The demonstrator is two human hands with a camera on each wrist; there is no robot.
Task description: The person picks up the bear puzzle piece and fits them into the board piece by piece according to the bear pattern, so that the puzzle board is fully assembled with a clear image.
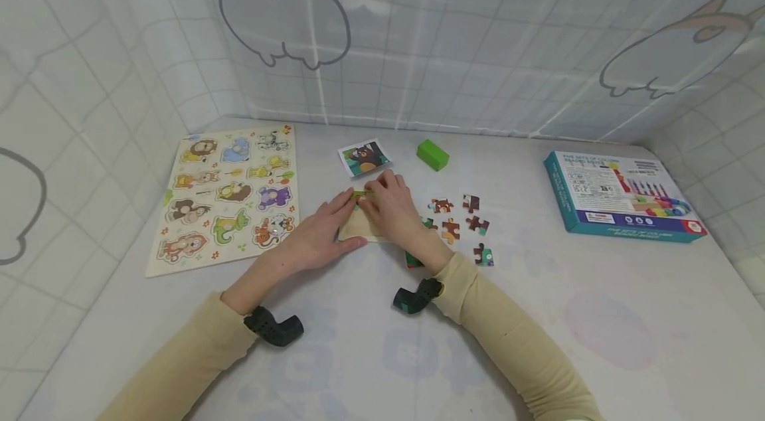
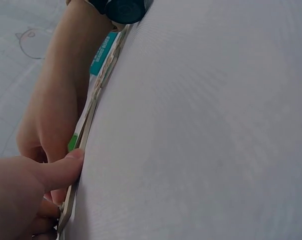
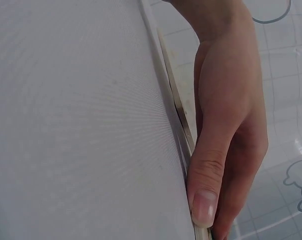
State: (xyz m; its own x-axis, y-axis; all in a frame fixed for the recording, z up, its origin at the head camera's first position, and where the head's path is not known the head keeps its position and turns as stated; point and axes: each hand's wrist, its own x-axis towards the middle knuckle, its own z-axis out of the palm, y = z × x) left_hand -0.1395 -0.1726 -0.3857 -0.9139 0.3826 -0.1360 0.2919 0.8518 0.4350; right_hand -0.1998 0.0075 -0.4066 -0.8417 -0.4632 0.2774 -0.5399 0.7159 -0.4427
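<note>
A small pale wooden puzzle board [image 1: 352,227] lies in front of me in the head view, with a strip of green puzzle piece [image 1: 360,193] at its far edge. My left hand [image 1: 319,235] holds the board's left side, thumb along the near edge and fingers toward the far corner; the left wrist view shows its thumb [image 2: 66,167] against the board's rim. My right hand [image 1: 393,212] reaches over the board and pinches the green piece at the far edge with thumb and index finger. That hand hides most of the piece and the board's right part.
Several loose jigsaw pieces [image 1: 451,230] lie right of the board, some partly under the right wrist. Beyond are a bear picture card [image 1: 364,157] and a green block [image 1: 433,155]. An animal puzzle board [image 1: 239,208] lies left, a boxed bead set [image 1: 627,198] far right.
</note>
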